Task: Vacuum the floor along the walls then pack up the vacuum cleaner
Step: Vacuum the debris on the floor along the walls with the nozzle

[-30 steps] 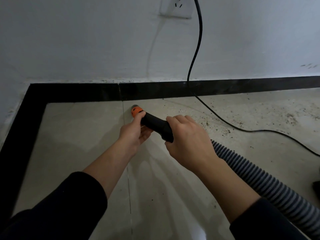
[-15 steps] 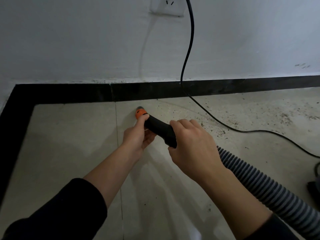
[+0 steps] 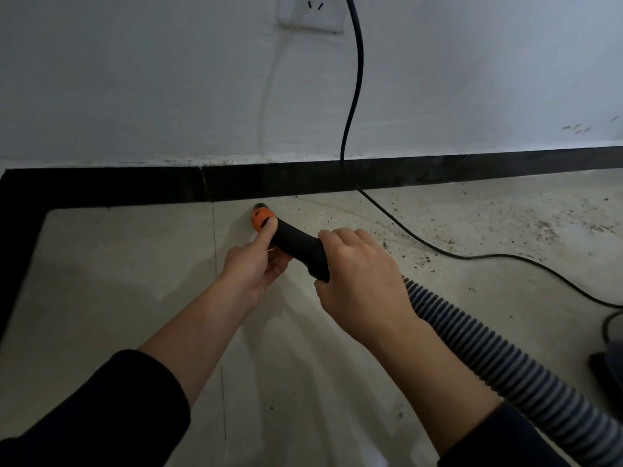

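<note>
Your black nozzle handle (image 3: 296, 246) slants down over the floor tiles (image 3: 118, 281). Its orange tip (image 3: 261, 219) sits low at the floor, just beside the black skirting board (image 3: 135, 187). Your left hand (image 3: 253, 264) grasps the front end, with the thumb laid up against the orange tip and the fingers curled underneath. Your right hand (image 3: 357, 281) is wrapped round the rear of the handle. From there the ribbed grey hose (image 3: 505, 365) runs off to your lower right.

A black power cord (image 3: 354, 96) hangs down the white wall just right of the wall socket (image 3: 312, 15) (its upper end leaves the frame). It crosses the skirting board and trails right over the tiles. Dark specks of dirt (image 3: 546, 227) lie scattered right of the tip — the tiles to its left look cleaner.
</note>
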A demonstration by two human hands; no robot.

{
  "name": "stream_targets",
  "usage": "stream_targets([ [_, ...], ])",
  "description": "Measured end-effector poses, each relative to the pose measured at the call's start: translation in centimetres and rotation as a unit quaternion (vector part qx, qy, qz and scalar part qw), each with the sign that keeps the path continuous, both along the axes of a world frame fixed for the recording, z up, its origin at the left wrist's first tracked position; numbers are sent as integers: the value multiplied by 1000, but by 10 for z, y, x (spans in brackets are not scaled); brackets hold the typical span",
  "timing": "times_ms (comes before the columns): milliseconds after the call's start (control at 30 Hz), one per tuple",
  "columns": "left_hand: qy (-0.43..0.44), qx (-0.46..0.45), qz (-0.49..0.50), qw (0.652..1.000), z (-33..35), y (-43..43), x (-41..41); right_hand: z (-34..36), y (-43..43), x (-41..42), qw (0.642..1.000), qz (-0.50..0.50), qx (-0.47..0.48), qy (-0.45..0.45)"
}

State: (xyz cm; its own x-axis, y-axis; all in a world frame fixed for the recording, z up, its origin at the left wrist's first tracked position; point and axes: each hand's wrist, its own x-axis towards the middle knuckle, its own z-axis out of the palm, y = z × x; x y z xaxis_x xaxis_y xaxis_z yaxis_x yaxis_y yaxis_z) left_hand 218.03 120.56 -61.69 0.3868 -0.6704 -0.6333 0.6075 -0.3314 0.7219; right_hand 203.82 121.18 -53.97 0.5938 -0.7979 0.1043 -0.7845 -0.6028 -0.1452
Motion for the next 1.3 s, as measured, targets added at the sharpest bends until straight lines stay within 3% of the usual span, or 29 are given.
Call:
stream_targets([
  [1300,8,5,-68,998,-7,-40,-33,-22,-22,-31,993,-83,-78,2],
])
